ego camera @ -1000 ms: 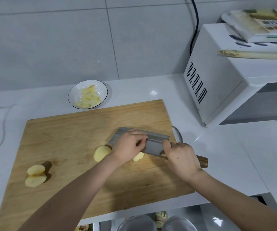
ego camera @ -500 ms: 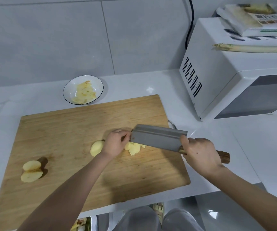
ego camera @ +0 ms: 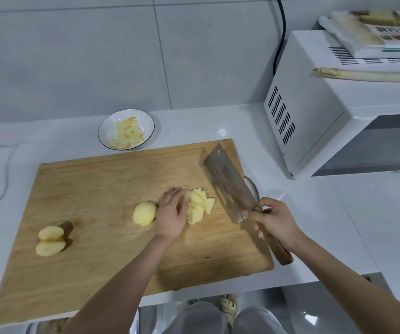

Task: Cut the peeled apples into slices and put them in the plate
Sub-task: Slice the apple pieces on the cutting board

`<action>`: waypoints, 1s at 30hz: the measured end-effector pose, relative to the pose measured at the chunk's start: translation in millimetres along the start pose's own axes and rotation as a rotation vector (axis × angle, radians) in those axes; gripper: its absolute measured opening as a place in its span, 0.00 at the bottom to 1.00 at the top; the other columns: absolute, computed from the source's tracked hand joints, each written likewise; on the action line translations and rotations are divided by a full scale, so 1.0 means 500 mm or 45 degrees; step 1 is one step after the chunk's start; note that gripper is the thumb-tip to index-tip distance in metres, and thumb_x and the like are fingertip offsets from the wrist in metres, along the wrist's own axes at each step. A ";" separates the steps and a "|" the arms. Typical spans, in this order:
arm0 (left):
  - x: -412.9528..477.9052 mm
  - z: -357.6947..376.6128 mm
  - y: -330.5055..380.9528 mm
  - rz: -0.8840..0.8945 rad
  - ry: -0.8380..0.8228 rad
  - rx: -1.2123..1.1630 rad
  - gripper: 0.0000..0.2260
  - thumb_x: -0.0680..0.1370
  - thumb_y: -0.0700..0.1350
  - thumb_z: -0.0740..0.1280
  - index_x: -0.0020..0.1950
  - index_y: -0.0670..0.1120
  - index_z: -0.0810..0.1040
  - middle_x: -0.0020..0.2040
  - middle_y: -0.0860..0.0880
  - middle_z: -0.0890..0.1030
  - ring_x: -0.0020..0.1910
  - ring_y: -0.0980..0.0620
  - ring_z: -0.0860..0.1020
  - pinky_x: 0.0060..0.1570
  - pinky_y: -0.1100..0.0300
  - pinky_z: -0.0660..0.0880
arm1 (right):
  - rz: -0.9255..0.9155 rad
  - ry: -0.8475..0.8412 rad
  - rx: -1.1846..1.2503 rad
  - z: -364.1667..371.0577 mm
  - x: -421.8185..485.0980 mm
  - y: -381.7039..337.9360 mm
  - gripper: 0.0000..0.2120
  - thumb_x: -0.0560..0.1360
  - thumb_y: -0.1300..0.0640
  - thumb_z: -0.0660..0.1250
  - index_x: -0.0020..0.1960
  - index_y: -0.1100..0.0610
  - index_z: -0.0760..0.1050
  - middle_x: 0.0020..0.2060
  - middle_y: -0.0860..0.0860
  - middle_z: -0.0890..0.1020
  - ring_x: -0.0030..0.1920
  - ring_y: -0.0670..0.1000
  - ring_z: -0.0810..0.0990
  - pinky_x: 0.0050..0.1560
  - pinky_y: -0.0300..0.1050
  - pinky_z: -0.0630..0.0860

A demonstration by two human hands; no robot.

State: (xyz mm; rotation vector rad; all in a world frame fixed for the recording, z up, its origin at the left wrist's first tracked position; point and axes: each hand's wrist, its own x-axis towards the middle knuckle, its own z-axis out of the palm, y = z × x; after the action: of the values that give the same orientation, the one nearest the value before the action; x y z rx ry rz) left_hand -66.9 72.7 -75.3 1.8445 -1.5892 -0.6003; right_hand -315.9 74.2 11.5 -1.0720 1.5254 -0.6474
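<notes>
A pile of pale apple slices (ego camera: 199, 205) lies near the middle of the wooden cutting board (ego camera: 102, 189). My left hand (ego camera: 173, 213) rests flat on the board, its straight fingers touching the left side of the slices. A peeled apple half (ego camera: 144, 213) sits just left of that hand. Another peeled apple, split in two (ego camera: 49, 241), lies at the board's left. My right hand (ego camera: 272, 219) grips the wooden handle of a cleaver (ego camera: 230, 185), whose blade lies to the right of the slices. A white plate (ego camera: 146, 127) with apple bits stands behind the board.
A white microwave (ego camera: 333, 121) stands at the right with a packet (ego camera: 372, 32) and a long pale stalk (ego camera: 367, 74) on top. A black cable (ego camera: 282, 32) runs up the tiled wall. White cords (ego camera: 1, 165) lie on the counter at the left.
The cleaver has swung away from the slices to the right and now points toward the far edge. My left hand has let go of the blade and flattened against the slice pile.
</notes>
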 end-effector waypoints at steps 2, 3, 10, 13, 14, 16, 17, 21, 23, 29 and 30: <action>-0.007 0.007 0.009 -0.020 -0.017 -0.001 0.16 0.80 0.48 0.61 0.67 0.44 0.74 0.68 0.48 0.72 0.72 0.50 0.63 0.73 0.52 0.56 | 0.086 -0.055 0.098 -0.001 0.004 0.013 0.11 0.70 0.62 0.73 0.36 0.63 0.72 0.23 0.57 0.74 0.20 0.53 0.69 0.23 0.40 0.69; -0.011 0.010 0.014 -0.027 -0.028 0.005 0.18 0.80 0.50 0.60 0.68 0.45 0.72 0.70 0.48 0.71 0.73 0.51 0.61 0.74 0.53 0.54 | 0.133 -0.086 0.146 -0.003 0.006 0.021 0.10 0.71 0.61 0.73 0.37 0.63 0.73 0.24 0.57 0.74 0.20 0.53 0.70 0.24 0.40 0.70; -0.016 0.036 0.026 0.120 0.101 0.195 0.28 0.76 0.61 0.56 0.69 0.46 0.71 0.70 0.45 0.70 0.71 0.45 0.64 0.71 0.46 0.57 | 0.227 -0.195 0.003 0.026 0.025 0.042 0.05 0.78 0.61 0.63 0.44 0.61 0.73 0.29 0.57 0.77 0.28 0.53 0.76 0.33 0.47 0.75; -0.015 0.046 0.035 0.098 0.123 0.209 0.30 0.75 0.64 0.54 0.70 0.47 0.70 0.71 0.44 0.68 0.73 0.45 0.62 0.72 0.47 0.50 | 0.223 -0.232 -0.067 0.048 0.029 0.041 0.04 0.79 0.61 0.61 0.47 0.59 0.73 0.28 0.55 0.77 0.28 0.53 0.76 0.33 0.47 0.76; -0.015 0.050 0.040 0.100 0.111 0.189 0.30 0.75 0.64 0.54 0.71 0.47 0.69 0.71 0.43 0.68 0.73 0.45 0.61 0.72 0.47 0.48 | 0.227 -0.258 -0.088 0.058 0.029 0.039 0.04 0.79 0.61 0.61 0.48 0.60 0.74 0.29 0.56 0.77 0.29 0.53 0.76 0.33 0.47 0.76; -0.013 0.056 0.045 0.090 0.094 0.174 0.32 0.75 0.66 0.52 0.71 0.47 0.68 0.72 0.43 0.67 0.73 0.46 0.61 0.73 0.47 0.45 | 0.228 -0.291 -0.166 0.085 0.027 0.033 0.06 0.79 0.60 0.61 0.49 0.62 0.74 0.30 0.55 0.78 0.29 0.52 0.77 0.32 0.43 0.75; -0.012 0.058 0.046 0.075 0.094 0.173 0.33 0.75 0.68 0.51 0.72 0.48 0.68 0.72 0.42 0.67 0.73 0.46 0.61 0.73 0.48 0.45 | 0.215 -0.301 -0.215 0.101 0.025 0.029 0.06 0.79 0.59 0.61 0.49 0.62 0.73 0.30 0.55 0.78 0.28 0.50 0.77 0.29 0.39 0.73; -0.014 0.061 0.046 0.057 0.171 0.130 0.32 0.76 0.68 0.51 0.68 0.48 0.72 0.69 0.41 0.70 0.71 0.46 0.63 0.72 0.44 0.54 | 0.140 -0.374 -0.210 0.164 0.014 0.016 0.02 0.78 0.59 0.62 0.48 0.58 0.72 0.30 0.53 0.78 0.25 0.46 0.76 0.22 0.35 0.67; -0.013 0.059 0.043 0.044 0.224 0.102 0.30 0.75 0.67 0.54 0.66 0.48 0.74 0.68 0.41 0.71 0.70 0.47 0.63 0.70 0.42 0.60 | 0.173 -0.357 -0.023 0.187 0.004 0.019 0.03 0.78 0.61 0.62 0.47 0.60 0.73 0.30 0.53 0.77 0.24 0.46 0.74 0.24 0.36 0.68; 0.041 0.026 0.064 0.172 0.246 0.117 0.26 0.73 0.63 0.61 0.64 0.48 0.76 0.63 0.43 0.74 0.65 0.49 0.63 0.63 0.41 0.69 | 0.188 -0.305 0.274 0.195 0.015 -0.017 0.04 0.77 0.63 0.63 0.44 0.61 0.75 0.27 0.53 0.75 0.27 0.48 0.72 0.29 0.39 0.69; 0.061 0.015 0.067 0.203 0.268 0.123 0.25 0.73 0.62 0.61 0.63 0.48 0.77 0.62 0.43 0.75 0.64 0.49 0.64 0.62 0.41 0.70 | 0.178 -0.321 0.287 0.197 0.025 -0.036 0.04 0.77 0.62 0.63 0.44 0.61 0.75 0.27 0.53 0.75 0.27 0.48 0.72 0.30 0.41 0.69</action>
State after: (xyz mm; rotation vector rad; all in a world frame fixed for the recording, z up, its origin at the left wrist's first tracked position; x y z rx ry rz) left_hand -90.4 38.6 -55.2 1.7639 -1.6273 -0.2529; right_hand -216.3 69.5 -2.6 -0.8336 1.2638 -0.5506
